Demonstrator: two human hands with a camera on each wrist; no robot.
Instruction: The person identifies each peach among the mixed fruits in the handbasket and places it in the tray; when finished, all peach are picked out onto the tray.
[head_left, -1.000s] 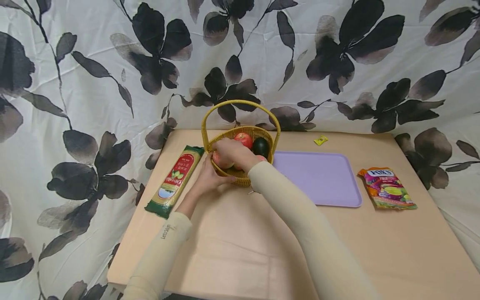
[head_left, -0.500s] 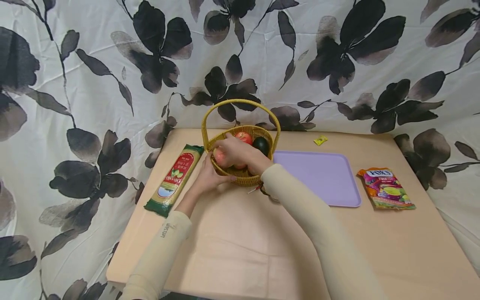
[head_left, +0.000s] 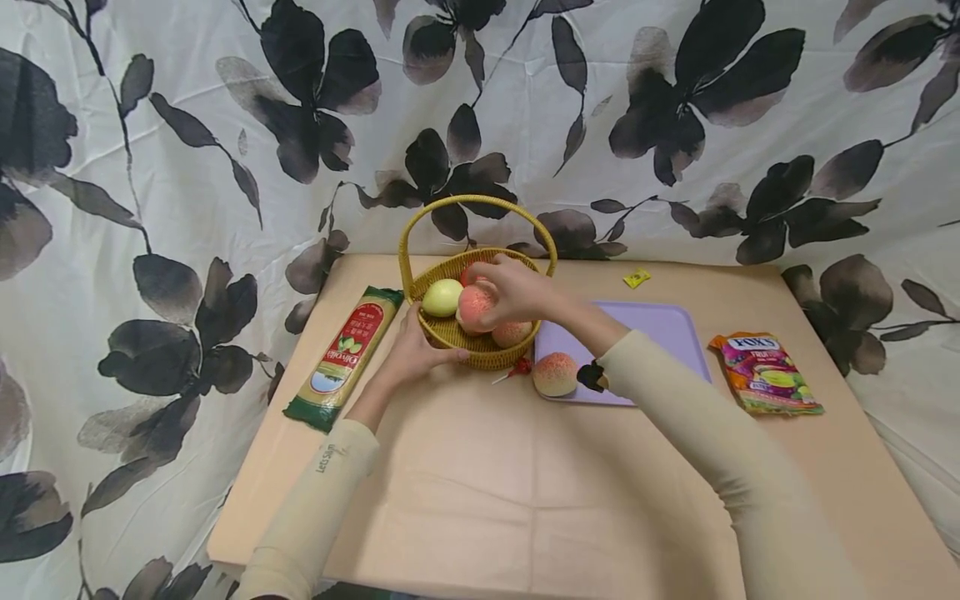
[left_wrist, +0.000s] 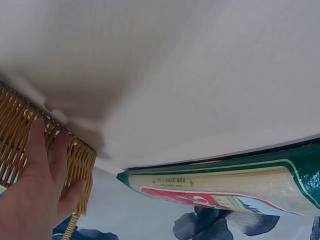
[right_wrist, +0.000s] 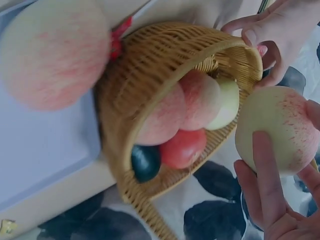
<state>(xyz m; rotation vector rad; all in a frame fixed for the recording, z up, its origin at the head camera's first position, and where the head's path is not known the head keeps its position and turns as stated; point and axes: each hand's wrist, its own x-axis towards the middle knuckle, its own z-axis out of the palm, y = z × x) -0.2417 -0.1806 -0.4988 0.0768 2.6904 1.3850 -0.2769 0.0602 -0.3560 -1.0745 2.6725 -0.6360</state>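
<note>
My right hand (head_left: 517, 292) grips a peach (right_wrist: 277, 130) over the yellow wicker basket (head_left: 487, 358). The left hand (head_left: 416, 346) lies against the basket's near left side; in the left wrist view its fingers (left_wrist: 37, 145) stretch over the wicker. Inside the basket, the right wrist view shows two peaches (right_wrist: 200, 100), a yellow-green fruit (right_wrist: 225, 102), a red fruit (right_wrist: 182, 150) and a dark avocado-like fruit (right_wrist: 145, 162). The held peach and right hand hide part of the basket's contents in the head view.
Another peach (head_left: 555, 375) sits on the purple tray (head_left: 675, 333). A red lollipop (head_left: 519, 367) lies beside the basket. Left is a pasta pack (head_left: 345, 358); right, a Fox's candy bag (head_left: 765, 373). A small yellow wrapped candy (head_left: 637, 278) lies behind the tray.
My right hand has shifted right and up with the peach, uncovering the yellow-green fruit. The arm also uncovers the peach on the tray and the lollipop. The left hand stays at the basket.
</note>
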